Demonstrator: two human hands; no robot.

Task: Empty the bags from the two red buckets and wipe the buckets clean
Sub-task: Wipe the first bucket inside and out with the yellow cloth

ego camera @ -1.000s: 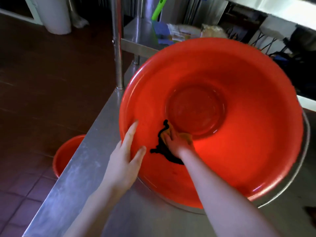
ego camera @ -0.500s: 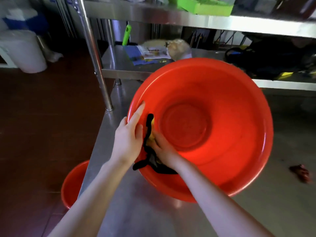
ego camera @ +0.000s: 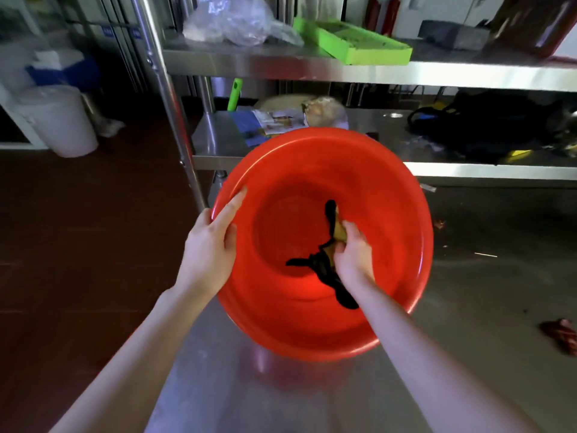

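Observation:
A large red bucket (ego camera: 390, 214), wide like a basin, stands tilted toward me on the steel table (ego camera: 218, 385). My left hand (ego camera: 210, 245) grips its left rim, fingers curled over the edge. Inside the bucket my right hand (ego camera: 351, 254) holds a yellow cloth with black trim (ego camera: 324, 267) and presses it against the inner wall right of the round bottom. Black strips of the cloth trail below and left of the hand. The second red bucket is out of view.
A steel upright post (ego camera: 168, 101) rises at the table's far left corner. Shelves behind carry a green tray (ego camera: 352, 42), clear plastic bags (ego camera: 237, 23), papers and a dark bag (ego camera: 480, 126). A red scrap (ego camera: 562, 335) lies on the table, right. White bin (ego camera: 59, 120) on the floor.
My right hand has swept the cloth from the bucket's left inner wall across to the right side. My head has lifted, so the second bucket on the floor has left the view.

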